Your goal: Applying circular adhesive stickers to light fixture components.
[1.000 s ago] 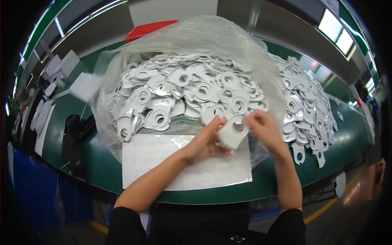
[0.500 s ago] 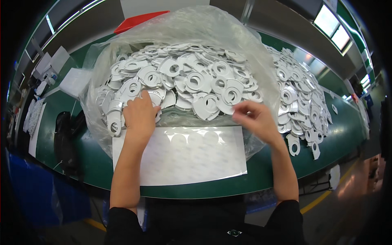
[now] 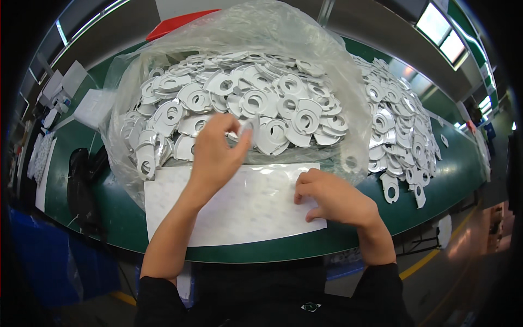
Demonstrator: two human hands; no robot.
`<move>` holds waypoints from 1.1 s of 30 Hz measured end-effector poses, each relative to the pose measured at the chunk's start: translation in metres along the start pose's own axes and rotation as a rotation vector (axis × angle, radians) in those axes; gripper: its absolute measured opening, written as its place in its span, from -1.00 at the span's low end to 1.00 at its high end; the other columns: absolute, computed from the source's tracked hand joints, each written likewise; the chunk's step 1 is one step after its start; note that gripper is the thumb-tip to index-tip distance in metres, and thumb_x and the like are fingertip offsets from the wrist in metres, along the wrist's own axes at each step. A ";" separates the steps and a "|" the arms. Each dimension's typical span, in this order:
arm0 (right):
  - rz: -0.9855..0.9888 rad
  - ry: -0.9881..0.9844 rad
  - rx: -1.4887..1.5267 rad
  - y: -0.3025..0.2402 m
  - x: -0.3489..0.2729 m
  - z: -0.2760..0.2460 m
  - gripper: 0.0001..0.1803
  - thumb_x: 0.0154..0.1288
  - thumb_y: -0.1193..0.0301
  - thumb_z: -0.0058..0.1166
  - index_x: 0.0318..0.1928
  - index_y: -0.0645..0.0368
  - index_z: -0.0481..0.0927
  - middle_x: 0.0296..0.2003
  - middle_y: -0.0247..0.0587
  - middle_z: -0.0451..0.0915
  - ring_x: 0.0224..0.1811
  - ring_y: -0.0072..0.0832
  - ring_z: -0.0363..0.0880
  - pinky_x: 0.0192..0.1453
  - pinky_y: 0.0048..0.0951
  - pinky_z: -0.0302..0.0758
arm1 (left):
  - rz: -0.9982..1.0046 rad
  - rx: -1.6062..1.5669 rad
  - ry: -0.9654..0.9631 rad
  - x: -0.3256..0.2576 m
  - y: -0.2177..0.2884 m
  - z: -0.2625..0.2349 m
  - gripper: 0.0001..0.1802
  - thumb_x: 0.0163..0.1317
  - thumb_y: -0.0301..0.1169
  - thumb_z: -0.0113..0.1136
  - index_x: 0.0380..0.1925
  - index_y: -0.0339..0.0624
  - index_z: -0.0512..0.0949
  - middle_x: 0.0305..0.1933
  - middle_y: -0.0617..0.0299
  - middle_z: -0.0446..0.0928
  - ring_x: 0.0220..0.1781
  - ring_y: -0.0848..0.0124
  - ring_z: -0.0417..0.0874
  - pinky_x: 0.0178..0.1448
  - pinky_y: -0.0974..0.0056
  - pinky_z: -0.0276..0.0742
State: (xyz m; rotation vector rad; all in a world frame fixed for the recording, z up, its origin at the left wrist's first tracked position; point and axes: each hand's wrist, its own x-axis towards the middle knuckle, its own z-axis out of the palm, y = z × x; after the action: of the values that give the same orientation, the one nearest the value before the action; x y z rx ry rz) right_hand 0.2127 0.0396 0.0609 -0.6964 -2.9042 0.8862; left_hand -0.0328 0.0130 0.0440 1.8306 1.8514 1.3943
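My left hand [image 3: 220,150] is raised over the back of a white sheet, its thumb and fingers pinched on a small white plastic part [image 3: 249,126], which is blurred. Behind it, a heap of flat white plastic parts with round holes [image 3: 256,103] fills an open clear plastic bag [image 3: 305,32]. My right hand [image 3: 332,197] hovers at the right end of the glossy white sheet [image 3: 239,218]. Its fingers are bent, with a gap between them and the thumb, and nothing shows in it.
On the right lies a second heap of similar white parts [image 3: 403,131] on the green table [image 3: 452,180]. A black object [image 3: 81,191] lies at the left, with white foam blocks [image 3: 95,106] behind it. A red tray [image 3: 180,24] stands behind the bag.
My left hand has come off the heap, moving right and toward me with a white part. My right hand has moved down and left from the bag's edge to the sheet.
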 end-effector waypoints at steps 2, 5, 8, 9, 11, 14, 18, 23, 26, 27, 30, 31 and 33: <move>0.009 0.004 -0.040 0.000 0.000 0.001 -0.67 -0.27 0.51 0.36 -0.38 0.19 0.56 -0.40 -0.28 0.48 -0.14 -0.27 0.43 -0.03 -0.34 0.40 | -0.273 -0.625 -0.248 -0.005 0.004 0.013 -0.79 0.12 -0.32 0.23 -0.41 -0.27 0.53 -0.30 0.23 0.55 -0.30 0.51 0.46 -0.16 0.33 0.38; 0.032 -0.025 -0.068 0.001 0.000 0.001 -0.75 -0.23 0.50 0.34 -0.45 0.19 0.56 -0.42 -0.29 0.50 -0.16 -0.28 0.44 -0.06 -0.33 0.40 | -0.801 -1.417 -0.418 -0.018 0.017 0.026 -0.66 0.19 -0.16 0.09 -0.36 -0.25 0.55 0.00 -0.04 0.53 0.18 0.20 0.45 0.18 0.18 0.40; 0.039 -0.020 -0.100 0.000 0.000 0.002 -0.80 -0.19 0.46 0.33 -0.51 0.18 0.57 -0.45 -0.28 0.53 -0.20 -0.28 0.46 -0.11 -0.33 0.41 | -0.833 -1.629 -0.505 -0.027 0.018 0.041 -0.49 0.28 0.04 -0.07 -0.14 -0.23 0.46 0.15 -0.09 0.42 0.21 0.09 0.42 0.13 0.07 0.46; 0.088 -0.061 -0.088 -0.001 0.001 0.000 -0.80 -0.19 0.48 0.33 -0.50 0.19 0.57 -0.43 -0.23 0.54 -0.19 -0.25 0.48 -0.11 -0.30 0.43 | -0.870 -1.713 -0.543 -0.027 0.022 0.042 -0.41 0.30 0.12 -0.13 0.00 -0.18 0.40 0.14 -0.02 0.44 0.16 0.15 0.48 0.04 0.10 0.52; 0.139 -0.101 -0.076 -0.001 0.000 0.001 -0.81 -0.20 0.49 0.33 -0.50 0.19 0.57 -0.41 -0.19 0.55 -0.18 -0.22 0.49 -0.12 -0.27 0.45 | -0.884 -1.648 -0.550 -0.026 0.021 0.046 -0.38 0.33 0.21 -0.35 -0.08 -0.11 0.37 0.18 -0.04 0.39 0.12 0.15 0.50 -0.05 0.10 0.55; 0.080 -0.071 -0.083 0.002 -0.001 0.002 -0.81 -0.16 0.42 0.32 -0.55 0.18 0.55 -0.49 -0.19 0.53 -0.27 -0.23 0.51 -0.18 -0.28 0.42 | -0.894 -1.568 -0.561 -0.029 0.009 0.056 -0.42 0.39 0.15 -0.49 -0.17 -0.07 0.38 0.13 -0.06 0.42 0.07 0.14 0.53 -0.13 0.17 0.55; 0.119 -0.126 -0.077 0.002 -0.006 0.003 -0.83 -0.13 0.42 0.29 -0.55 0.18 0.55 -0.52 -0.19 0.53 -0.37 -0.21 0.53 -0.28 -0.27 0.44 | -0.900 -1.555 -0.566 -0.030 0.010 0.060 -0.41 0.42 0.09 -0.59 -0.10 -0.09 0.36 0.12 -0.09 0.41 0.03 0.13 0.54 -0.20 0.20 0.51; -0.062 -0.288 0.199 0.006 -0.009 -0.020 -0.86 -0.07 0.44 0.28 -0.55 0.16 0.56 -0.54 -0.27 0.53 -0.41 -0.30 0.52 -0.34 -0.37 0.42 | -0.878 -1.498 -0.549 -0.031 0.008 0.062 -0.38 0.41 0.11 -0.58 0.00 -0.13 0.32 0.11 -0.10 0.42 -0.01 0.13 0.55 -0.21 0.20 0.49; -0.397 -0.302 0.564 0.014 -0.018 -0.054 -0.81 -0.03 0.45 0.34 -0.57 0.19 0.55 -0.56 -0.32 0.52 -0.47 -0.45 0.44 -0.39 -0.45 0.34 | -0.847 -1.496 -0.569 -0.032 0.011 0.061 -0.36 0.40 0.13 -0.58 0.04 -0.15 0.29 0.03 -0.12 0.47 -0.06 0.14 0.56 -0.24 0.23 0.48; -0.499 -0.293 0.696 0.019 -0.025 -0.063 -0.80 -0.03 0.45 0.36 -0.58 0.19 0.55 -0.56 -0.33 0.51 -0.47 -0.47 0.42 -0.39 -0.46 0.33 | -0.859 -1.467 -0.584 -0.031 0.015 0.061 -0.38 0.41 0.12 -0.56 0.03 -0.15 0.29 -0.04 -0.12 0.49 -0.08 0.15 0.58 -0.26 0.25 0.48; -0.575 0.062 1.172 0.037 -0.023 -0.054 -0.78 -0.04 0.52 0.34 -0.63 0.17 0.51 -0.56 -0.30 0.47 -0.49 -0.50 0.37 -0.39 -0.48 0.30 | -0.875 -1.402 -0.562 -0.031 0.018 0.057 -0.41 0.41 0.11 -0.50 0.01 -0.14 0.29 -0.15 -0.10 0.52 -0.15 0.17 0.60 -0.32 0.30 0.47; -0.494 0.208 1.172 0.037 -0.019 -0.051 -0.82 0.03 0.53 0.26 -0.57 0.17 0.49 -0.54 -0.31 0.45 -0.48 -0.56 0.36 -0.39 -0.54 0.29 | -0.878 -1.376 -0.545 -0.032 0.019 0.056 -0.44 0.41 0.10 -0.47 -0.01 -0.13 0.29 -0.20 -0.07 0.53 -0.19 0.19 0.61 -0.36 0.32 0.47; -0.172 0.404 1.279 0.032 -0.008 -0.042 -0.88 0.12 0.51 0.19 -0.46 0.19 0.49 -0.49 -0.35 0.43 -0.46 -0.61 0.35 -0.39 -0.58 0.29 | -0.837 -1.234 -0.516 -0.036 0.023 0.057 -0.45 0.40 0.10 -0.43 -0.02 -0.13 0.30 -0.23 -0.04 0.53 -0.23 0.21 0.61 -0.38 0.33 0.46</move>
State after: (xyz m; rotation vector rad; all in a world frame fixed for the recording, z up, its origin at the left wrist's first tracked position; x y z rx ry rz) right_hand 0.2395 0.0820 0.0794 -0.3789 -1.4948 1.9024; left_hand 0.0311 0.0041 0.0124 0.5653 0.8569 1.0985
